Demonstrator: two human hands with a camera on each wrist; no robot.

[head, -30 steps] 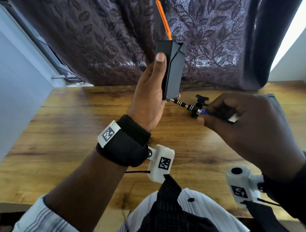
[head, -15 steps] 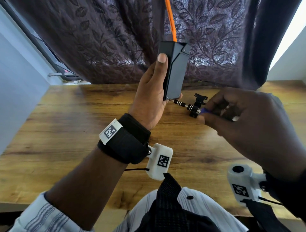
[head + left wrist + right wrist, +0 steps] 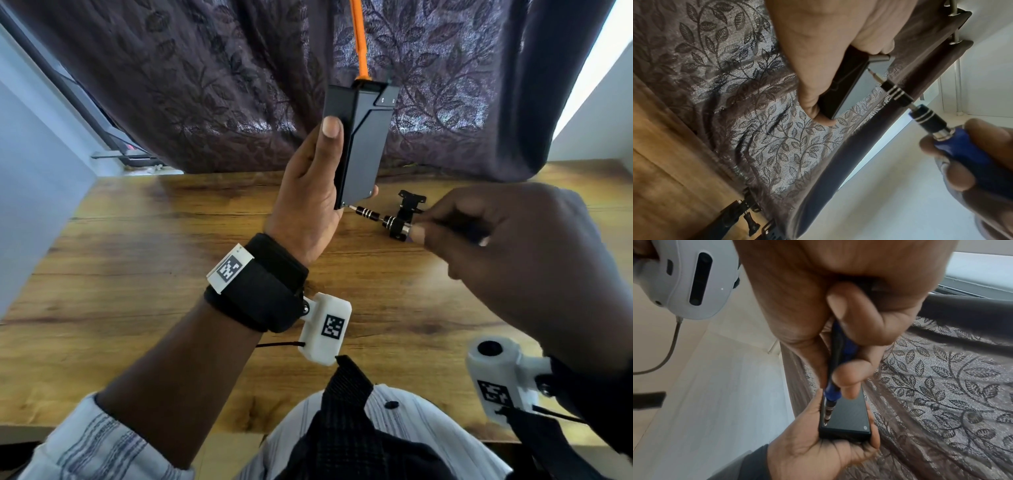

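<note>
My right hand point(image 3: 507, 260) is nearest me, its fingers curled tight round the screwdriver point(image 3: 380, 219). Over the last second they have rolled across the handle. The blue that showed past my fingertips a moment ago is now covered in the head view, while the bit has stayed on the same spot. I read that as a turn in progress on one screw rather than a move to the next. Whether it is loosening or tightening, I cannot tell.

Just past the bit, my left hand point(image 3: 308, 205) grips the black box point(image 3: 363, 144) upright and clear of the tabletop point(image 3: 137, 274). The thumb lies along its near edge and the fingers wrap behind. It has held steady, which keeps the bit seated.

The left wrist view shows what the head view hides: the blue handle point(image 3: 962, 151) and the thin bit meeting the box's lower corner. The right wrist view looks down the shaft and shows a second screw point(image 3: 865, 427) at the other corner of that end, so more may be left.

Beyond my right fingertips a small black bracket point(image 3: 409, 205) lies on the tabletop. An orange strip point(image 3: 359, 41) rises from the box's top against the curtain point(image 3: 205, 85).
</note>
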